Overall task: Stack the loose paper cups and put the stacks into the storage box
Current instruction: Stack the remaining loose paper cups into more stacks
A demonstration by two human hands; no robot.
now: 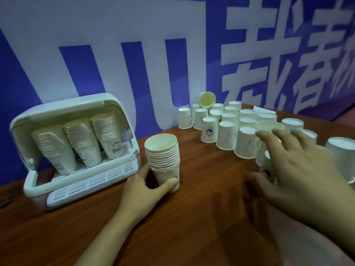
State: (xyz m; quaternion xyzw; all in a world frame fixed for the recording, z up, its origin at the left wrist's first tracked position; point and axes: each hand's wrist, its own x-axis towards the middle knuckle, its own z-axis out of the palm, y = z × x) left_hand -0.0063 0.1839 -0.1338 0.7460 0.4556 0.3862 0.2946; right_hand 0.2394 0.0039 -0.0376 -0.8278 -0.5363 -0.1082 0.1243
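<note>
A stack of white paper cups (163, 158) stands upright on the brown table, mouths up. My left hand (143, 186) grips its bottom cup, thumb at the front. My right hand (294, 169) reaches into the loose cups at the right, its fingers and thumb round one upright cup (268, 131). Several loose cups (226, 129) stand upside down behind it, and one cup (207, 99) lies tilted on top of them. The white storage box (34, 186) stands at the left with its lid up and three cup stacks (82, 139) leaning inside.
A blue and white banner (115, 54) hangs right behind the table. The wooden table (201, 217) stretches bare between my two hands and toward the near edge. More upturned cups (342, 156) stand at the far right edge.
</note>
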